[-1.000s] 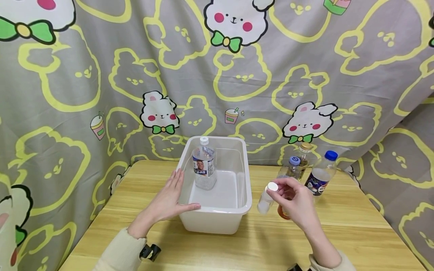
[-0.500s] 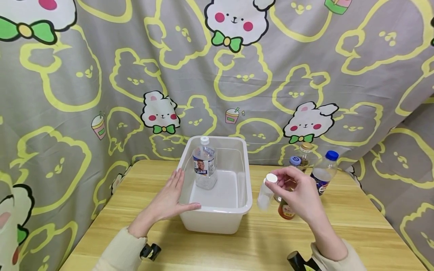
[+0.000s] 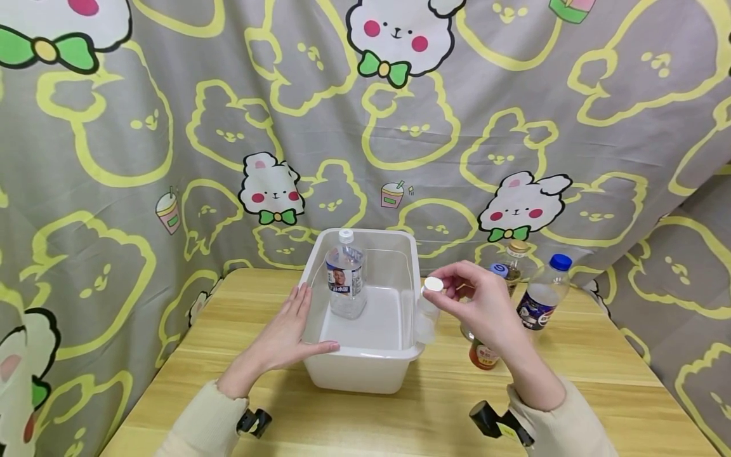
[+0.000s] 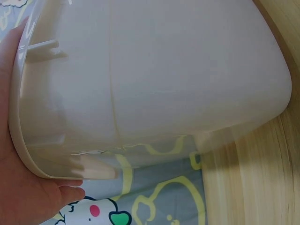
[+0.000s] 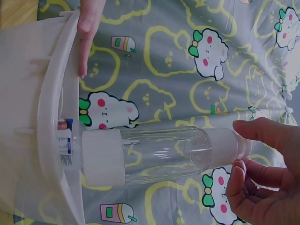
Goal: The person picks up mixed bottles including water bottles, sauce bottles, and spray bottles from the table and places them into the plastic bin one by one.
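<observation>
My right hand (image 3: 482, 308) pinches the white cap of a slim clear bottle (image 3: 426, 317), held just above the right rim of a cream plastic tub (image 3: 360, 376). In the right wrist view the bottle (image 5: 103, 157) shows clear sides and a white band at its lower end; the thumb and fingers of the right hand (image 5: 267, 176) are at its cap. My left hand (image 3: 280, 336) rests on the tub's left rim, fingers straight and thumb along the near edge. Inside the tub, a larger clear labelled bottle (image 3: 345, 289) with a white cap stands upright.
Right of the tub, partly behind my right hand, stand a blue-capped bottle (image 3: 539, 301), a gold-capped bottle (image 3: 516, 257), a light-blue-capped bottle (image 3: 499, 271) and a red-labelled bottle (image 3: 484, 355). A patterned curtain (image 3: 337, 139) hangs behind the wooden table (image 3: 228, 317).
My right hand has carried the slim bottle up and left, from beside the other bottles to the tub's right rim. The left hand has stayed on the tub.
</observation>
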The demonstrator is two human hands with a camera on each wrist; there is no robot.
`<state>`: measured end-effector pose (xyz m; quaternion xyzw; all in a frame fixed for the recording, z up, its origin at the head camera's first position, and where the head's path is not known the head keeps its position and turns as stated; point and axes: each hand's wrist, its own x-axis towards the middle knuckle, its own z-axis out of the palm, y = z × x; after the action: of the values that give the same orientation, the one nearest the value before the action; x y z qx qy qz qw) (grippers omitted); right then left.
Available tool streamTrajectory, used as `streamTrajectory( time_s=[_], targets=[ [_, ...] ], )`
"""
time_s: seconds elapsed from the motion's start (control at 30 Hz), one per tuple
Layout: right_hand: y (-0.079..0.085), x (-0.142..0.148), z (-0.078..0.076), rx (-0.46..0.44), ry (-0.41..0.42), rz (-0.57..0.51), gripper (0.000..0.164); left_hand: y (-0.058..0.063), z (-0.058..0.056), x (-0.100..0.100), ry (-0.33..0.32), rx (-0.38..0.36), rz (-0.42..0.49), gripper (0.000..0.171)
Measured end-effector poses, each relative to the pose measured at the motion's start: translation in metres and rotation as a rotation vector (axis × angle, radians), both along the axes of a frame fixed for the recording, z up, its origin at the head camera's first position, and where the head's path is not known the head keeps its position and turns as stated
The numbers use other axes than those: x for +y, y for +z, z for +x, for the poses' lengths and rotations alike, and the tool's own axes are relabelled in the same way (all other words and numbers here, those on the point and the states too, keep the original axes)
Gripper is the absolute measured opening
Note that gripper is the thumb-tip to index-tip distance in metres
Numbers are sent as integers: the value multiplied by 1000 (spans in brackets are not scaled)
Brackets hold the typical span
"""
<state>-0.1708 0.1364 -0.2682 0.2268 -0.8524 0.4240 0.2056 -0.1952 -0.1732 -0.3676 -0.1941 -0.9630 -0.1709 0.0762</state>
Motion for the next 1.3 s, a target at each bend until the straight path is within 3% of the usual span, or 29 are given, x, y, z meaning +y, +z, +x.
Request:
streamTrajectory(
  time_s=[0.5,0.77,1.3],
  targets=[
    [7,-35,-28,-144,88,-2,18,0,0,0,2,3,-7,112],
    [7,-53,-49,-128,122,42,16,0,1,0,8,-13,-1,112],
    [16,-84,-87,-188,103,192,14,1,1,0,7,-12,6,113]
  ],
)
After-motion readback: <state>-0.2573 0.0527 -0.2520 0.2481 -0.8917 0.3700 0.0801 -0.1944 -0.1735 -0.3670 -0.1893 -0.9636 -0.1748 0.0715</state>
